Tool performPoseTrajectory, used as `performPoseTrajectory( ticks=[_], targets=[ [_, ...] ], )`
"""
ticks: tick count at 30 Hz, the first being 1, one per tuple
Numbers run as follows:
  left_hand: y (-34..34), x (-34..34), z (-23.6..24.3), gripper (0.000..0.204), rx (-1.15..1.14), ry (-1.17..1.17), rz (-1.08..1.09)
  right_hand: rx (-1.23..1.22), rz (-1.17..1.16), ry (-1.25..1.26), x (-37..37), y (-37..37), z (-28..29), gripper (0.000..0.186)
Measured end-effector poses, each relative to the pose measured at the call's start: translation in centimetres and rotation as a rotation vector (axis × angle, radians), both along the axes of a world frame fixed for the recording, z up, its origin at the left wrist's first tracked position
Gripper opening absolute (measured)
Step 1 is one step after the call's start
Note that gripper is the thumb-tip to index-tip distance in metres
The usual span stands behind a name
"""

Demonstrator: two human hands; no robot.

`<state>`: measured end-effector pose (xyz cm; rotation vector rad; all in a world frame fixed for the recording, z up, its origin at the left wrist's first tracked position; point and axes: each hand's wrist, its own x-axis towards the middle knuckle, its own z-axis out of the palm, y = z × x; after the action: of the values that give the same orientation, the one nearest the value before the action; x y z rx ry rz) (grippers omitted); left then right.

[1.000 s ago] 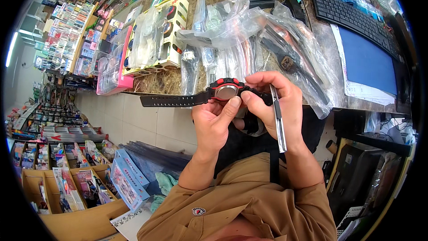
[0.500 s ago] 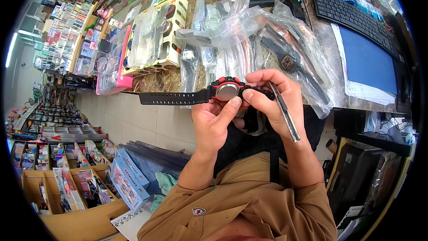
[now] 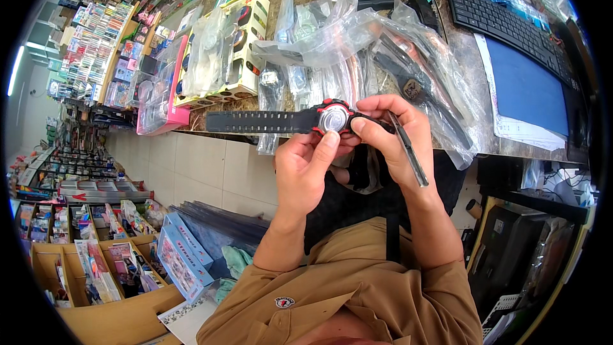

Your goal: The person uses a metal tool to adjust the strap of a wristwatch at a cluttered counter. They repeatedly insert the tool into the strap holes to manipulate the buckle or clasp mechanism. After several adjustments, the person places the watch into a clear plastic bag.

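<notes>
A black wristwatch with a red-trimmed case (image 3: 334, 119) is held over the table's near edge, its round silvery back facing up. My left hand (image 3: 302, 171) is closed on it, with the thumb on the lower rim of the case back. One perforated black strap half (image 3: 258, 122) stretches out to the left. On the other side, my right hand (image 3: 401, 144) pinches the second strap half close to the case. A slim, silvery metal tool (image 3: 408, 150) is tucked in the same hand, pointing down toward the wrist; its exact kind cannot be made out.
Clear plastic bags with watches (image 3: 415, 83) cover the table beyond my hands. At left stand a yellow watch box (image 3: 255, 32) and a pink-edged case (image 3: 167, 118). A keyboard (image 3: 504, 32) and a blue folder (image 3: 527, 86) lie at right. Wooden compartments (image 3: 76, 268) stand lower left.
The watch has shifted slightly right and up, and its case back has turned more squarely upward. The metal tool has tilted a little in my right hand.
</notes>
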<state>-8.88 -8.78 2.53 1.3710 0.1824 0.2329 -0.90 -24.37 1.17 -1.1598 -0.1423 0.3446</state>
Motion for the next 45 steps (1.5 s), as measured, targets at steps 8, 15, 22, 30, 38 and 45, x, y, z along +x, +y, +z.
performPoseTrajectory(
  ticks=[8,15,22,30,38,45],
  targets=[
    [0.3,0.2,1.3,0.031,0.111,0.066,-0.011,0.089,0.038,0.092,-0.1,0.1,0.1,0.027],
    [0.3,0.2,1.2,0.031,0.134,0.034,-0.011,0.065,-0.075,0.047,-0.5,0.3,0.5,0.031],
    [0.2,0.0,1.3,0.031,0.097,-0.018,0.004,-0.021,-0.115,-0.082,-1.1,0.1,1.1,0.034],
    [0.1,0.0,0.8,0.028,0.239,-0.033,0.109,-0.245,-0.450,-0.596,-2.6,-1.4,0.0,0.084],
    [0.1,3.1,-4.2,0.024,-0.005,0.016,0.178,-0.008,-0.294,-0.177,-2.5,1.2,-2.1,0.013],
    [0.4,3.2,-3.7,0.023,0.094,0.115,0.165,-0.365,-0.397,-0.858,-0.6,1.8,-3.0,0.019]
  ],
)
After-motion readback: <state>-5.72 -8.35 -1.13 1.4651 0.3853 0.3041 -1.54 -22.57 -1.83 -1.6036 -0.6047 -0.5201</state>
